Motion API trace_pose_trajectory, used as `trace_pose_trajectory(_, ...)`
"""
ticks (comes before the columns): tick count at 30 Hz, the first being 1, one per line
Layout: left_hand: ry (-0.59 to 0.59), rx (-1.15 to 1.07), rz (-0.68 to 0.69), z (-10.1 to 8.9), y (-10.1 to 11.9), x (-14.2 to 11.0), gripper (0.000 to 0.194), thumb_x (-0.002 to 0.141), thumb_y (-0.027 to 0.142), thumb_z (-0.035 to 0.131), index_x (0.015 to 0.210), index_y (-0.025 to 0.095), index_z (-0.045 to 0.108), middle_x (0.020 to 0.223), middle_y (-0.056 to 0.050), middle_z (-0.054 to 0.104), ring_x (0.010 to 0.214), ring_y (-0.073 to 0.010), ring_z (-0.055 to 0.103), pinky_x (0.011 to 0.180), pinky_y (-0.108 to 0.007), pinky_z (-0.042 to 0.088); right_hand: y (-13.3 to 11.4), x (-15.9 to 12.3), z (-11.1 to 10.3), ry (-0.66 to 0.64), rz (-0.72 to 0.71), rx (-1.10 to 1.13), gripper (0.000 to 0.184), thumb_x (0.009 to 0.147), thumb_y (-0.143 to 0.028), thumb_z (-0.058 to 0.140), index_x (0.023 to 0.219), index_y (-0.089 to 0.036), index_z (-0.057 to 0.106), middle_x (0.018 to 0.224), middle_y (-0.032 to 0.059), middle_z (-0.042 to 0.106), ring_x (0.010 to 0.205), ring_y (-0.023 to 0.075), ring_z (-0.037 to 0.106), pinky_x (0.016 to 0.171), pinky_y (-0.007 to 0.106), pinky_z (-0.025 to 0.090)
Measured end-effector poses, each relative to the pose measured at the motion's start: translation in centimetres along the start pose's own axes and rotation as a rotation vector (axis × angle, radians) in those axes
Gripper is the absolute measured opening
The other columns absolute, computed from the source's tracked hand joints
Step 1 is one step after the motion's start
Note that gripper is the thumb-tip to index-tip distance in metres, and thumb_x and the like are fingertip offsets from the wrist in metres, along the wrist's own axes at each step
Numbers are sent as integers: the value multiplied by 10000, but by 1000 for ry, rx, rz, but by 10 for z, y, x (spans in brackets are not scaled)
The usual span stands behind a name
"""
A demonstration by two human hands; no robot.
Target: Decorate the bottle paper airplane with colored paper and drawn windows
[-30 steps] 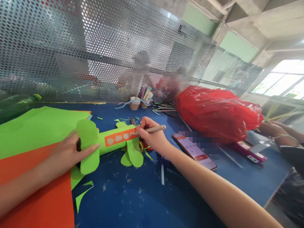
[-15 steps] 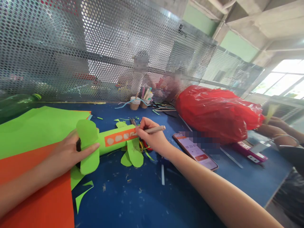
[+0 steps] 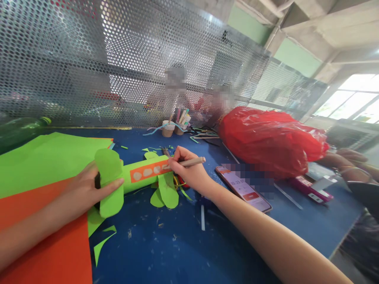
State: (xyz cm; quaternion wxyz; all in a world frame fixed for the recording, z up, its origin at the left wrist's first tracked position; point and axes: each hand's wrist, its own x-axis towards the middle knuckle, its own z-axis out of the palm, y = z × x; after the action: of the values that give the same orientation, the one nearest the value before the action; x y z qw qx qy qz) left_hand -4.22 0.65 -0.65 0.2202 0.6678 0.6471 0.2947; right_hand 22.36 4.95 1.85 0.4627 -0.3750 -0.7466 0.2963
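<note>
A green paper tube [image 3: 143, 186] with rounded green flaps at both ends lies across the blue table like a model plane. Along its upper side runs an orange strip [image 3: 134, 172] with a row of pale round spots. My left hand [image 3: 89, 185] grips the tube's near left end, its thumb over a green paper flap [image 3: 111, 199]; some of its fingers are hidden behind. Pinched in my right hand [image 3: 189, 169] is a light-coloured marker [image 3: 194, 161], angled down onto the strip's right end. My fingers cover its tip. Scissors with red and yellow handles [image 3: 180, 182] lie partly hidden behind.
Green paper sheets [image 3: 56, 154] and an orange sheet [image 3: 59, 240] lie left, beside green offcuts [image 3: 103, 242]. Right are a phone [image 3: 242, 187], a red plastic bag [image 3: 266, 142] and another person's hand [image 3: 352, 157]. Cups of pens [image 3: 168, 129] stand before a perforated metal screen [image 3: 133, 59].
My right hand and the marker have shifted very slightly left along the strip. My left hand and the tube stay put. The other person's hands at the far right have moved.
</note>
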Motion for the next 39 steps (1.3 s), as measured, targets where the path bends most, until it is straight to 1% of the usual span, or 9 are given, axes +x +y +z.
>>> trace_pose_trajectory(5, 8, 61, -1, -1, -2, 0, 635, 700, 702, 551, 1081, 195, 591, 978, -61, 614, 889, -293, 617, 691, -355, 518, 1, 0, 0, 11, -2, -7, 223, 772, -196, 567, 636, -223, 393, 587, -71, 394, 539, 101, 308, 521, 244, 260)
trace_pose_trajectory(7, 18, 71, 1, -2, 0, 0, 634, 697, 714, 537, 1063, 199, 592, 929, -52, 601, 854, -285, 613, 655, -345, 513, 1, 0, 0, 4, 4, -19, 222, 764, -193, 572, 634, -221, 394, 587, -71, 395, 542, 101, 313, 522, 243, 261)
trace_pose_trajectory(12, 32, 44, 4, -3, 7, -2, 627, 689, 691, 531, 1092, 213, 580, 966, -54, 599, 904, -298, 602, 717, -369, 518, 0, 0, -1, -9, 3, -5, 218, 761, -192, 569, 636, -222, 394, 595, -67, 406, 553, 104, 336, 528, 242, 274)
trace_pose_trajectory(15, 40, 39, -6, -3, 10, -3, 612, 679, 684, 537, 1066, 212, 584, 956, -52, 594, 886, -293, 606, 711, -365, 517, 0, -1, -1, -19, -4, -11, 214, 754, -186, 569, 632, -221, 396, 599, -65, 410, 558, 105, 342, 530, 242, 280)
trace_pose_trajectory(22, 13, 70, -8, -3, 6, -2, 627, 688, 711, 501, 1061, 213, 580, 922, -50, 588, 837, -288, 604, 667, -362, 505, -1, 0, -1, -13, 10, -34, 217, 749, -187, 566, 628, -221, 390, 584, -71, 392, 545, 101, 320, 519, 239, 267)
trace_pose_trajectory(28, 14, 44, 14, -3, 6, -2, 633, 698, 687, 528, 1105, 205, 577, 974, -63, 586, 934, -314, 601, 733, -377, 513, -2, 0, -1, -15, -3, -23, 217, 757, -193, 567, 632, -222, 392, 590, -70, 391, 551, 101, 319, 519, 239, 267)
trace_pose_trajectory(33, 14, 54, 10, -3, 6, -2, 636, 700, 694, 522, 1111, 212, 580, 973, -61, 596, 927, -315, 596, 720, -377, 510, -3, -1, -1, -15, 12, -24, 209, 747, -187, 562, 631, -222, 392, 583, -73, 387, 540, 100, 317, 512, 238, 261)
trace_pose_trajectory(36, 2, 56, -25, -3, 6, -2, 668, 690, 719, 500, 1107, 203, 577, 973, -71, 596, 891, -313, 598, 695, -380, 504, -3, -1, -1, -17, 7, -31, 216, 752, -193, 561, 629, -222, 387, 582, -74, 378, 538, 97, 310, 510, 236, 260)
trace_pose_trajectory(39, 1, 42, -20, -3, 6, -2, 660, 686, 708, 505, 1107, 205, 574, 1007, -75, 602, 903, -307, 597, 721, -380, 504, -3, -1, -1, -18, -1, -36, 218, 759, -196, 563, 632, -222, 387, 585, -75, 376, 539, 95, 315, 510, 236, 265)
